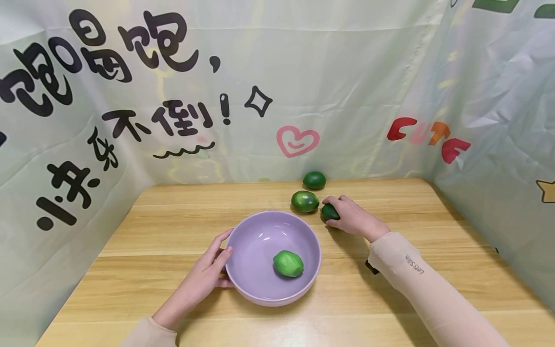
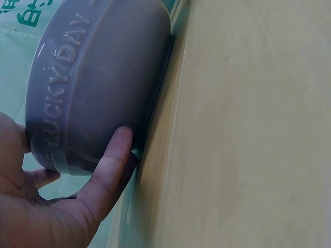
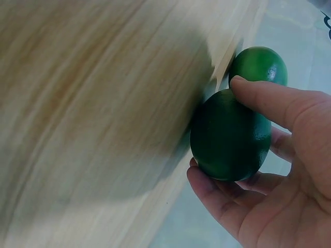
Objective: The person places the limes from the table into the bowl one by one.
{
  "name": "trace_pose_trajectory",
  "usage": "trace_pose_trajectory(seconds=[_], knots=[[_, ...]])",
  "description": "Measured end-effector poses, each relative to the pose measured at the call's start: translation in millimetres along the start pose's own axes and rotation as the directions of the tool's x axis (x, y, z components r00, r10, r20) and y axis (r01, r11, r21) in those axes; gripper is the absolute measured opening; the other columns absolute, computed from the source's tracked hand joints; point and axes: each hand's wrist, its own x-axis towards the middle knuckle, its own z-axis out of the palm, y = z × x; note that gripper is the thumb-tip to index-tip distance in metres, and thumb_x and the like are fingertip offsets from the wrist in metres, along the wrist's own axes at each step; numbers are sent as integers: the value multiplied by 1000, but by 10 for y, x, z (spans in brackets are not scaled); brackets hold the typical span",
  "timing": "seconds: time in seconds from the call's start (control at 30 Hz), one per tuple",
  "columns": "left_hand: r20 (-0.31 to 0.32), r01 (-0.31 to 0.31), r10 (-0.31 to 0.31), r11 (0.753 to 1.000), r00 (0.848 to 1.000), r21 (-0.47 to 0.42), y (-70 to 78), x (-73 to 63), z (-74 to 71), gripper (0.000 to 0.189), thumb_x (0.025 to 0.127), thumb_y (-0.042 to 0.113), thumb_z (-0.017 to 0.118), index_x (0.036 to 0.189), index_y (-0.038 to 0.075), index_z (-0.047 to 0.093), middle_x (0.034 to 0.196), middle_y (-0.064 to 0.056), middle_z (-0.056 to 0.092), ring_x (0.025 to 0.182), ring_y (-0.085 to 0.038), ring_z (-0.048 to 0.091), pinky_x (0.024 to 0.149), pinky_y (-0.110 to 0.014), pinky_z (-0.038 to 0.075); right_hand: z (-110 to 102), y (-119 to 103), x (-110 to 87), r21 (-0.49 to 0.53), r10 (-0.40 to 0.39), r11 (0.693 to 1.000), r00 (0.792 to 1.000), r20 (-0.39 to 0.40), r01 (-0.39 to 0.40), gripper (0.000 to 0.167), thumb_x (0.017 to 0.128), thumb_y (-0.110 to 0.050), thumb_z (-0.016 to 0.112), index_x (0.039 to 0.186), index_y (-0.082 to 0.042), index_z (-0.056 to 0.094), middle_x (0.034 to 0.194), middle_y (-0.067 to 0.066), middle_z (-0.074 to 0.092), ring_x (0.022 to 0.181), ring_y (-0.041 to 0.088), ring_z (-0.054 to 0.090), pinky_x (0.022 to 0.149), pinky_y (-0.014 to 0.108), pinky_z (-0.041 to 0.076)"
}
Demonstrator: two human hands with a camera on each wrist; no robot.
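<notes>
A round lilac bowl (image 1: 243, 284) stands on the table, a bright green lime (image 1: 288, 263) lying inside it. My left hand (image 1: 210, 267) holds the bowl at its left side, thumb at the rim and fingers against the outer wall. In the left wrist view, raised "LUCKY DAY" letters run along the bowl (image 2: 114, 67) above those fingers. To the right, behind the bowl, my right hand (image 1: 353, 217) grips a dark green lime (image 1: 330, 212) between thumb and curled fingers. The right wrist view shows this lime (image 3: 230, 137) close over the wood, another lime (image 3: 261, 64) just beyond it.
Two more limes lie at the back of the table: a mottled one (image 1: 305, 201) just left of my right hand, and a darker one (image 1: 314, 180) near the back edge. A printed cloth (image 1: 347, 86) hangs behind and along both sides of the wooden table (image 1: 182, 207).
</notes>
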Motion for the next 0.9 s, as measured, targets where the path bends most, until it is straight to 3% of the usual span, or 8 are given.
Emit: trace_pose_trajectory(seconds=[0.9], knots=[[21, -6, 6, 1000, 1000, -9, -4, -9, -22, 52, 117, 36, 45, 167, 31, 33, 140, -30, 53, 104, -31, 74, 80, -44, 71, -4, 76, -13, 4, 7, 1000, 1000, -3, -7, 56, 99, -22, 80, 147, -3, 57, 130, 32, 62, 117, 45, 65, 102, 64, 59]])
